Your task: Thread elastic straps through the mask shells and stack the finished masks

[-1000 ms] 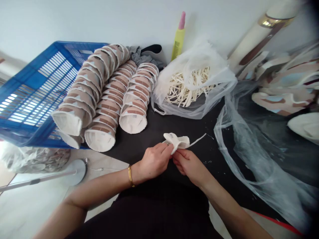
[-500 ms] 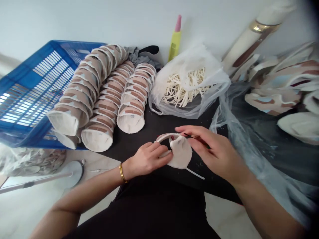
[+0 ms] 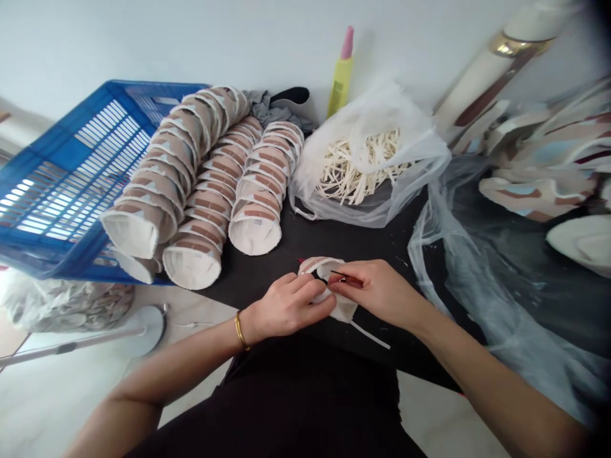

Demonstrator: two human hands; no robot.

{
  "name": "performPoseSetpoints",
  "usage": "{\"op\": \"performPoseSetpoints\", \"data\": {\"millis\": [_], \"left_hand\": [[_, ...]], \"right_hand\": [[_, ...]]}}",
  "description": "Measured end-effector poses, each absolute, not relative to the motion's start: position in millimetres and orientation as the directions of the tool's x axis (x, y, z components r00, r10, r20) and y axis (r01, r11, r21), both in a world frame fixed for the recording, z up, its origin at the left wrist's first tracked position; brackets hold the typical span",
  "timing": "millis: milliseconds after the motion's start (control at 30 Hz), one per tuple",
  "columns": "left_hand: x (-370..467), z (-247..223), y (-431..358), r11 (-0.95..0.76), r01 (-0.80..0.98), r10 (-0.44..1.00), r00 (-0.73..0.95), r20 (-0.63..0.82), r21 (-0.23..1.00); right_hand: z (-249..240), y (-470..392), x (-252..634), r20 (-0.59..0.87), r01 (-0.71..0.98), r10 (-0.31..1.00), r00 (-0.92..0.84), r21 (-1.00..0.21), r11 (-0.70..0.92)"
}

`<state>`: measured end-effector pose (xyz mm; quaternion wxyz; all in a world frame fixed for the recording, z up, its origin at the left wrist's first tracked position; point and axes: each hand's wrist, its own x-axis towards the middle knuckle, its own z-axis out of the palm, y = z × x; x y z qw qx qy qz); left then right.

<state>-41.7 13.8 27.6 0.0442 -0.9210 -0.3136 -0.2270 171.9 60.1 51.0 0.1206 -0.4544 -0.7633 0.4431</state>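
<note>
A small fabric cup (image 3: pixel 344 309), off-white inside with a pinkish-brown edge, sits at the front of the black tabletop. My left hand (image 3: pixel 290 305) is closed on its left side, fingers curled over the rim. Over the cup's opening, my right hand (image 3: pixel 375 291) pinches a thin dark tool (image 3: pixel 344 277) between thumb and fingers; its exact kind is unclear. The tool's tip points left, toward the left fingers. From the cup's lower edge a narrow white strip (image 3: pixel 370 336) trails to the right. Both hands cover much of the cup.
Nested rows of similar fabric cups (image 3: pixel 255 234) lean beside and over a blue basket (image 3: pixel 71 184). A clear plastic bag (image 3: pixel 420 156) holds cream strips (image 3: pixel 356 168). Behind stands a yellow bottle with pink tip (image 3: pixel 340 83). Patterned fabric pieces (image 3: pixel 534 194) and plastic sheeting (image 3: pixel 470 254) lie right.
My right hand has moved left from the cup's right edge to over its opening, bringing the dark tool near the left fingers. The left hand keeps its grip.
</note>
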Motion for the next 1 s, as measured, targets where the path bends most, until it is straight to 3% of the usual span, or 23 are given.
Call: {"op": "performPoseSetpoints", "data": {"millis": [200, 367, 433, 500, 567, 633, 700, 767, 900, 1000], "left_hand": [[-37, 35, 8, -0.811, 0.575, 0.579, 0.762, 0.29, 0.107], [-38, 25, 8, -0.748, 0.623, 0.659, 0.66, 0.361, 0.227], [-39, 20, 13, -0.677, 0.643, 0.734, 0.547, 0.403, 0.359], [-40, 15, 20, -0.507, 0.652, 0.858, 0.322, 0.4, 0.564], [-40, 12, 28, -0.215, 0.555, 0.968, 0.016, 0.249, 0.804], [-39, 11, 35, 0.071, 0.271, 0.981, -0.191, -0.018, 0.96], [-37, 11, 39, 0.246, -0.063, 0.95, -0.182, -0.254, 0.967], [-34, 10, 38, 0.356, -0.27, 0.918, -0.079, -0.389, 0.895], [-27, 11, 27, 0.486, -0.336, 0.867, 0.069, -0.494, 0.807], [-20, 12, 17, 0.486, -0.308, 0.873, 0.126, -0.471, 0.818]], "right_hand": [[42, 63, 172, -0.218, 0.574, 0.923, -0.316, -0.819, 0.004], [50, 62, 173, -0.166, 0.553, 0.952, -0.256, -0.833, 0.003], [66, 48, 175, -0.076, 0.526, 0.983, -0.169, -0.85, 0.025], [84, 26, 179, 0.018, 0.504, 0.999, -0.047, -0.863, 0.039], [94, 1, 183, 0.08, 0.479, 0.997, 0.023, -0.876, 0.059], [90, -18, 185, 0.08, 0.458, 0.994, -0.074, -0.882, 0.105], [75, -24, 184, 0.011, 0.457, 0.981, -0.196, -0.884, 0.102], [57, -18, 183, -0.062, 0.478, 0.979, -0.192, -0.878, 0.038], [38, 1, 180, -0.047, 0.522, 0.998, -0.049, -0.853, -0.014], [37, 8, 172, -0.019, 0.593, 0.988, -0.154, -0.802, 0.077]]}}
